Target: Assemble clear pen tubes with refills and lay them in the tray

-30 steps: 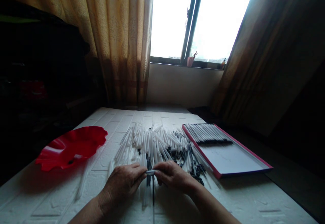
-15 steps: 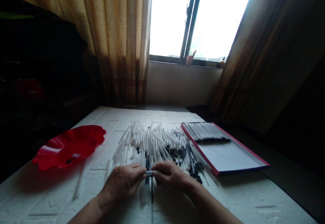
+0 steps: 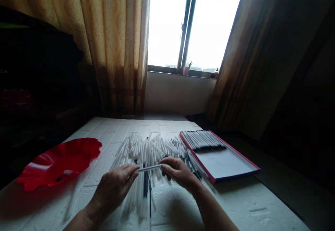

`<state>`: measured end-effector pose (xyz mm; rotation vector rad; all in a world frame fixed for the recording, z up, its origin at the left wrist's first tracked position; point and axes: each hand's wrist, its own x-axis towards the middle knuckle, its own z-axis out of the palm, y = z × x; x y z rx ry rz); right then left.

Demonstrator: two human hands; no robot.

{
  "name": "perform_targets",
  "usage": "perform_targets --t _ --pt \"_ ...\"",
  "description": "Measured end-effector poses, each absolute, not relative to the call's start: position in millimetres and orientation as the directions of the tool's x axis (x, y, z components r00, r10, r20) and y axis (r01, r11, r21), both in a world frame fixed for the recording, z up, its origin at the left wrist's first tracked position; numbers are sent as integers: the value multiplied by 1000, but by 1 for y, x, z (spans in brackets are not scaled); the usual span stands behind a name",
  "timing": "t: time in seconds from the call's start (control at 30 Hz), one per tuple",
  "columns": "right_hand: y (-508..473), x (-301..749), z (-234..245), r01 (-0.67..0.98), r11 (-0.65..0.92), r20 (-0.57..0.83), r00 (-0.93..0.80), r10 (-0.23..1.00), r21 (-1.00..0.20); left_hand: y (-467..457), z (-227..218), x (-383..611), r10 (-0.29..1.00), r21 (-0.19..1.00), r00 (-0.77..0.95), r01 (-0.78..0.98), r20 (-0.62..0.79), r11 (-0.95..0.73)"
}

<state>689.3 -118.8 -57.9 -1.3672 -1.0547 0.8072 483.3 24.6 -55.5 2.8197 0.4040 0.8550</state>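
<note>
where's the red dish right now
In the head view, the red dish sits at the left edge of the table, left of the tube pile and the left hand.

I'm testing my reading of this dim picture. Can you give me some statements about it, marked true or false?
The left hand and right hand hold one white tube between them. True.
The red dish lies right of the pile of tubes. False: it lies to the left.
The tray holds a row of pens at its far end. True.
Curtains cover the whole window. False: the window shows bright between them.
</note>
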Motion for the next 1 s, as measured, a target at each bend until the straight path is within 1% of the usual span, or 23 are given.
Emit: perform_targets --t 0.1,0.2,0.3,0.37,0.43,0.5,0.6,0.67,0.73,0.8,0.9,1.0 --pt "-122 699 -55 21 123 118 466 877 -992 35 -60 482 317 246 760 211 567 -946" --pt "-124 698 -53 -81 187 115 537 836 -979 32 -60 484 317 264 751 195 580 -945" --pt "-122 686 -53 -147 224 103 568 817 -964 21 -56 486 310 285 758 170 574 -943" --pt "-120 674 -56 -159 215 88 571 816 -964 15 -56 488 297 295 769 147 566 -944" --pt "-117 660 -61 -140 187 76 570 818 -972 11 -58 490 284 311 785 123 551 -942" --pt "-114 652 -63 -87 148 73 570 818 -985 9 -62 492 274 335 807 101 523 -937" --pt "-115 660 -54 62 63 88 587 805 -996 10 -70 491 275 367 823 88 497 -926" --pt "-122 685 -37 204 -27 107 618 779 -979 12 -73 490 286 372 805 89 519 -924" --pt "-131 722 -17 358 -151 140 669 730 -922 14 -73 490 300 368 771 92 561 -925" --pt "-140 762 2 487 -310 164 711 684 -817 15 -71 490 301 355 750 95 588 -930" --pt "-146 809 16 585 -570 151 762 630 -577 16 -67 491 289 328 746 100 600 -939" --pt "-138 830 13 630 -700 117 765 633 -335 17 -67 491 295 313 734 118 612 -942"
